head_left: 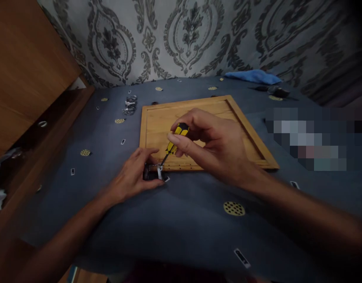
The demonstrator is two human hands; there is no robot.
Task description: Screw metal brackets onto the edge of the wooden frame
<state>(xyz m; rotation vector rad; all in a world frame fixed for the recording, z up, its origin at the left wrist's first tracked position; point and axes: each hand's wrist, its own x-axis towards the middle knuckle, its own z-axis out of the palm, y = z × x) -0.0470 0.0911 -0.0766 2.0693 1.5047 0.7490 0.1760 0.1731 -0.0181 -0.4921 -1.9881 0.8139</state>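
Observation:
My right hand (212,143) grips a short screwdriver (176,137) with a yellow and black handle, its shaft slanting down to the left. The tip meets a small metal hinge (159,171) at the near left corner of a wooden cabinet door (186,114). Thumb and fingers of my left hand (136,169) close around that hinge from the left, holding it at the door's edge. The door lies flat, its raised frame around a recessed panel, with several small dark holes along the near edge. My fingers partly hide the hinge, and I cannot make out any screw.
Several loose metal hinges (130,105) lie beyond the door's left side. A blue cloth (253,76) and a dark object (278,92) rest at the back right. Wooden furniture (51,129) borders the left; a patterned curtain (186,35) hangs behind. One patch at right is pixelated.

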